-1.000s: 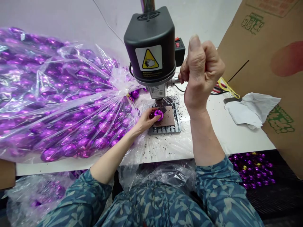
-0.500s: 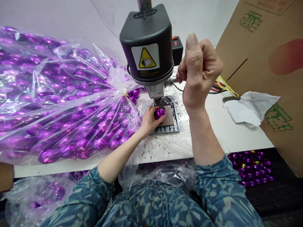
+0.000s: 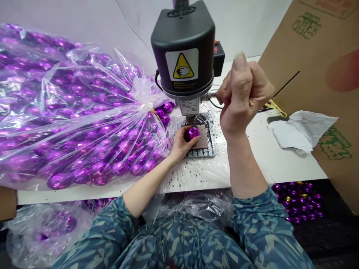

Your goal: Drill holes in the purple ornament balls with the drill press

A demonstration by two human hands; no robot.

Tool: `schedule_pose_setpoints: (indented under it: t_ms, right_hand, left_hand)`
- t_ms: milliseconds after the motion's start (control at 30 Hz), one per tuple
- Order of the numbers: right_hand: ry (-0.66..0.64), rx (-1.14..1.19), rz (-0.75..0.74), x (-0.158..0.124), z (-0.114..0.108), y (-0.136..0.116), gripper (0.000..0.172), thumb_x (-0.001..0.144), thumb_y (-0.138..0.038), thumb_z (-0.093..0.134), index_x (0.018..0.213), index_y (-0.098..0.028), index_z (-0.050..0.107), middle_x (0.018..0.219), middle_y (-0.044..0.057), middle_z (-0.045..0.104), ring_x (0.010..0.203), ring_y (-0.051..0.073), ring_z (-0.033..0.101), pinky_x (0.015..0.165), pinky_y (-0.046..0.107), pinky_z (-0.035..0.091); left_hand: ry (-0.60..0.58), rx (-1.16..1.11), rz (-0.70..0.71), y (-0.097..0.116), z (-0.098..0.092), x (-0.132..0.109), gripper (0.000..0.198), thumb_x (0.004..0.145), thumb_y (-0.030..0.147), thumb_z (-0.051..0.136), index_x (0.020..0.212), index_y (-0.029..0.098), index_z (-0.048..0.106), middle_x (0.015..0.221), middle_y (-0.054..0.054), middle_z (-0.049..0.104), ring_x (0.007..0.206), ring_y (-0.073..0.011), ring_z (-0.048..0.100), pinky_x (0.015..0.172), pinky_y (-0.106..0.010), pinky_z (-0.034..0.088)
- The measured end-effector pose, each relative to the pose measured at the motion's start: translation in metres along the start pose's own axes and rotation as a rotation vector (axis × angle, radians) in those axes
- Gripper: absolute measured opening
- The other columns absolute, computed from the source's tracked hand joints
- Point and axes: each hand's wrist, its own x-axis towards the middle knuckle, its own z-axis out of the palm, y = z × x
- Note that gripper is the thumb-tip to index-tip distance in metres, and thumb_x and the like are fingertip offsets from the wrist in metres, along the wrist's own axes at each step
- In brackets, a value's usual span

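At the bench drill (image 3: 182,48): purple bauble (image 3: 192,134) held under the spindle (image 3: 191,119)

The bauble, shiny and faceted, sits on a brown pad (image 3: 203,142) atop a slotted metal plate (image 3: 211,149), directly below the spindle tip; whether the two touch cannot be told. The left hand (image 3: 181,144) cups it from the left, fingers curled closely over its side. The right hand (image 3: 244,95) is clenched in a tight fist beside the drill head, closed around the end of a silver feed lever (image 3: 213,93).

Room is tight on the left, where a bulging clear plastic bag (image 3: 70,123) of purple baubles comes up just beside the left hand and hangs over the front edge of the bench (image 3: 275,164). To the right, white bench scattered with black shavings (image 3: 196,175) runs past the right forearm to crumpled white paper (image 3: 297,130) and a cardboard sheet (image 3: 314,56) overhanging the far corner.
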Motion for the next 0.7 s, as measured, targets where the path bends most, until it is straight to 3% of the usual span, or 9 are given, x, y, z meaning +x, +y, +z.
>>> schedule_pose_setpoints:
  t_ms: [133, 333, 700]
  right_hand:
    - [0.055, 0.092, -0.058, -0.011, -0.004, 0.000, 0.062, 0.096, -0.055, 0.061, 0.058, -0.021, 0.027, 0.046, -0.005, 0.022, 0.041, 0.009, 0.027, 0.046, 0.032, 0.023]
    - [0.096, -0.062, -0.105, -0.022, -0.010, 0.012, 0.066, 0.095, -0.067, 0.052, 0.057, -0.023, 0.019, 0.046, -0.005, 0.015, 0.040, 0.011, 0.023, 0.043, 0.034, 0.025]
    - [0.033, 0.238, -0.453, -0.030, -0.016, 0.034, 0.055, 0.096, -0.025, 0.057, 0.056, -0.020, 0.019, 0.044, -0.007, 0.017, 0.036, 0.006, 0.018, 0.037, 0.027, 0.022]
  left_hand:
    - [0.002, 0.013, 0.022, 0.000, 0.000, 0.001, 0.050, 0.077, 0.035, 0.090, 0.119, 0.021, 0.066, 0.112, -0.010, 0.074, 0.106, -0.0259, 0.068, 0.096, -0.044, 0.054]
    - [0.013, 0.029, 0.034, -0.002, 0.000, 0.000, 0.050, 0.077, 0.034, 0.091, 0.119, 0.020, 0.066, 0.112, -0.010, 0.074, 0.105, -0.0260, 0.069, 0.094, -0.042, 0.054]
    - [0.018, -0.017, 0.051, -0.005, 0.000, 0.000, 0.052, 0.077, 0.038, 0.091, 0.119, 0.021, 0.067, 0.114, -0.011, 0.074, 0.105, -0.0262, 0.070, 0.093, -0.042, 0.056]
